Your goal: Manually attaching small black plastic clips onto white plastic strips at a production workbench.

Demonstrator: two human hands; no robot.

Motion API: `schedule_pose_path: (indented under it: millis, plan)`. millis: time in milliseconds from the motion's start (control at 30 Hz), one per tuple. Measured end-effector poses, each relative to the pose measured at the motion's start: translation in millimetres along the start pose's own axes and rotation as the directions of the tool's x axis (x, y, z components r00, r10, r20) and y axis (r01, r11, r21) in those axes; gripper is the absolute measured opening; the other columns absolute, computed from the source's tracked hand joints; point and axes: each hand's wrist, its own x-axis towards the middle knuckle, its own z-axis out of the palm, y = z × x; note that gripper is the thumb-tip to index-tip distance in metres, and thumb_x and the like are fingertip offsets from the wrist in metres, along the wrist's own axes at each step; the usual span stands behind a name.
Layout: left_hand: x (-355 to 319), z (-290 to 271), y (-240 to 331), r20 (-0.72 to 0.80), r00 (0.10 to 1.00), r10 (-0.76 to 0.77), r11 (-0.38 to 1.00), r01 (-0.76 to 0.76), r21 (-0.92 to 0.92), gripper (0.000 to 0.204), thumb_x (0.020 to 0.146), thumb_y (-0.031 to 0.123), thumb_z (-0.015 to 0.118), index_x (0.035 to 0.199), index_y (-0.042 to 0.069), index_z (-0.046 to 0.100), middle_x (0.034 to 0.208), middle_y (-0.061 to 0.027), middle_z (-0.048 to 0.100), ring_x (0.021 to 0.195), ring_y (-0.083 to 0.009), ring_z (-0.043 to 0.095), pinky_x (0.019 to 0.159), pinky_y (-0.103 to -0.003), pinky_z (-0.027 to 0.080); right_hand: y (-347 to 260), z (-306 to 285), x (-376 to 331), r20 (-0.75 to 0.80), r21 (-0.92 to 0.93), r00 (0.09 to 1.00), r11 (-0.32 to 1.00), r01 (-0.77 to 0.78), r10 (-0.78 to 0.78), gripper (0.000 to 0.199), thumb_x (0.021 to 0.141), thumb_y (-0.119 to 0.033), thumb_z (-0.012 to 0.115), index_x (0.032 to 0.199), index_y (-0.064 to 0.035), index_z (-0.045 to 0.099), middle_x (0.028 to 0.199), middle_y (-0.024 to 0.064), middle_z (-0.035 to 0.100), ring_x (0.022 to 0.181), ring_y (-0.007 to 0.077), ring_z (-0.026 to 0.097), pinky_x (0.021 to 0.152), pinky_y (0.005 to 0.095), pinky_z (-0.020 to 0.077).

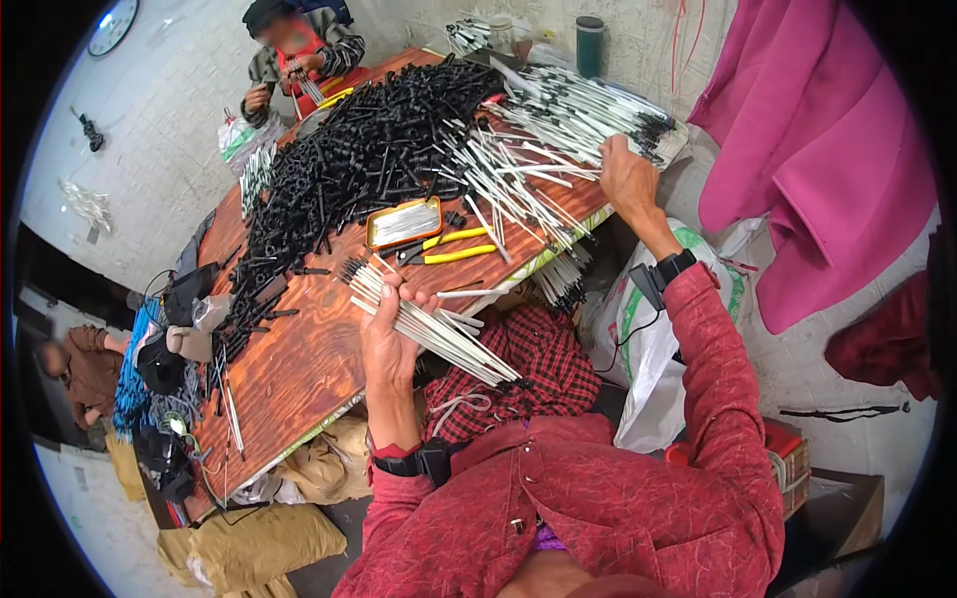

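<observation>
My left hand (389,339) is closed round a bundle of thin white rods (439,339), held at a slant above the near edge of the table. Several of the rods have black tips, and a few stick out sideways past the fingers. My right hand (630,184) is at the table's right side, its fingers curled together beside a large heap of white rods with black ends (578,108). What those fingers hold, if anything, is hidden. Looser white rods (508,179) lie crosswise between the heap and the middle of the table.
A big mound of black plastic parts (369,140) covers the wooden table's (314,344) centre. Before it lie an orange-rimmed tin (404,224) of thin pale pins and yellow-handled pliers (459,245). Another person (299,60) works at the far left. A white sack (648,349) stands at right.
</observation>
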Motion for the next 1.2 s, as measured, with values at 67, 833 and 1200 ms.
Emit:
schedule_pose_path:
  millis: [67, 833, 1200]
  plan:
    - [1, -1, 0, -0.013, 1.0, 0.01, 1.0, -0.01, 0.001, 0.019, 0.104, 0.023, 0.064, 0.116, 0.009, 0.06, 0.094, -0.0045, 0.062, 0.093, -0.0227, 0.065, 0.097, -0.047, 0.056, -8, -11, 9, -0.007, -0.004, 0.999, 0.999, -0.05, 0.05, 0.023, 0.104, -0.03, 0.054, 0.106, -0.0069, 0.055, 0.075, 0.0219, 0.07, 0.07, 0.0464, 0.068, 0.064, 0.0565, 0.0502]
    - [0, 7, 5, -0.025, 0.999, 0.039, 0.997, -0.041, -0.066, 0.019, 0.107, 0.019, 0.057, 0.12, 0.005, 0.06, 0.094, -0.0048, 0.062, 0.094, -0.021, 0.064, 0.093, -0.043, 0.056, 14, -116, 15, 0.595, 0.669, 0.794, 0.471, -0.575, 0.126, 0.041, 0.103, -0.047, 0.061, 0.077, -0.0159, 0.058, 0.068, -0.0069, 0.052, 0.056, 0.0023, 0.039, 0.051, 0.0219, 0.028]
    - [20, 2, -1, -0.041, 0.997, 0.068, 0.988, -0.073, -0.135, 0.037, 0.107, 0.024, 0.058, 0.136, 0.004, 0.052, 0.137, -0.0229, 0.06, 0.124, -0.0357, 0.061, 0.11, -0.047, 0.051, -59, -116, -35, 0.446, 0.826, 0.842, 0.501, -0.257, -0.304, 0.028, 0.105, -0.029, 0.062, 0.1, -0.002, 0.067, 0.083, -0.005, 0.06, 0.072, 0.0037, 0.047, 0.066, 0.0218, 0.0393]
